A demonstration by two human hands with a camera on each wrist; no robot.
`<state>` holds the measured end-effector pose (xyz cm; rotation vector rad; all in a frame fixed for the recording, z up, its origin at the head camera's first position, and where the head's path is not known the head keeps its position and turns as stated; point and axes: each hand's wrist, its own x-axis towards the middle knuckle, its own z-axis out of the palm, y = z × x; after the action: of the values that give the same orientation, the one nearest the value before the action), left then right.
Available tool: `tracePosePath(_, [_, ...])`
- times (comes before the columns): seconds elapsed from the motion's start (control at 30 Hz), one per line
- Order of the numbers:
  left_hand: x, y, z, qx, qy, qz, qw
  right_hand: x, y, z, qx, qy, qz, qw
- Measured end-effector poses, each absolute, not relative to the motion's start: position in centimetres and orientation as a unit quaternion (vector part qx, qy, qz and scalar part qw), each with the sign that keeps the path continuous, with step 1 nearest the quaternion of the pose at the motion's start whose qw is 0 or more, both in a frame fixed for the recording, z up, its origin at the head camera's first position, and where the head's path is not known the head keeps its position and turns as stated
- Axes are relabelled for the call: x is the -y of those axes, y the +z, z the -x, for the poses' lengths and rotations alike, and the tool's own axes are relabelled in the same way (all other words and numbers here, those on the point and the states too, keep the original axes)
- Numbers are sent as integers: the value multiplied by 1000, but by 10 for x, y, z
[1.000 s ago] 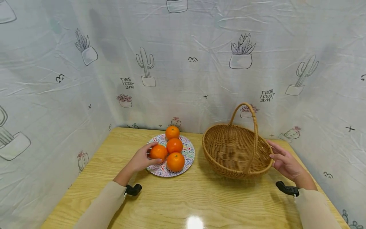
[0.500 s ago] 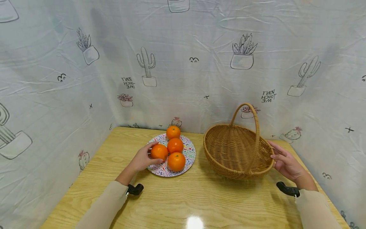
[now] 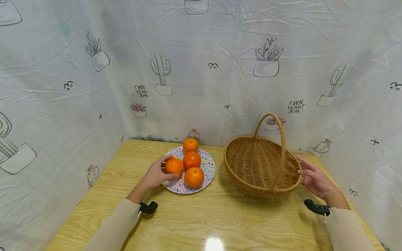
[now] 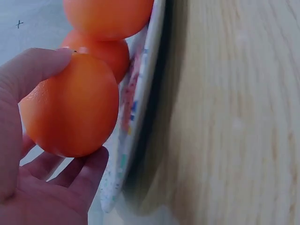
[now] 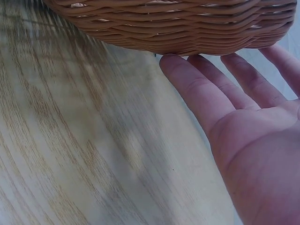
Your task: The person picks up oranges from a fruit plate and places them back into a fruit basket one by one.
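On a round, colourfully speckled plate (image 3: 207, 168) lie several oranges. My left hand (image 3: 155, 174) grips the leftmost orange (image 3: 174, 167) from its left side. In the left wrist view, the thumb lies on one side of this orange (image 4: 75, 105) and the fingertips on the opposite side. Beside it are the front orange (image 3: 194, 177), a middle orange (image 3: 192, 160) and a back orange (image 3: 190, 145). At the right, my right hand (image 3: 317, 181) touches the outer side of a wicker basket (image 3: 254, 164) near its rim. Its fingers (image 5: 201, 89) look fairly straight against the weave.
The basket has a tall arched handle (image 3: 282, 146) and nothing shows inside it. Both things stand on a wooden table (image 3: 194, 219). A pale curtain (image 3: 201, 87) printed with cacti hangs closely behind the table and along its sides.
The orange in my left hand has shifted slightly left, away from the front orange. My right hand and the basket look unchanged.
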<state>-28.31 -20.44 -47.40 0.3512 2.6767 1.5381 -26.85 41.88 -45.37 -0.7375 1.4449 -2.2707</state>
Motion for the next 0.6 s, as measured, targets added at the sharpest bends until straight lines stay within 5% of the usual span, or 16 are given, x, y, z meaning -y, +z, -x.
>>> tracePosePath(0.6, [195, -441, 281, -841, 529, -116, 0, -418, -453, 268, -515, -803, 245, 173])
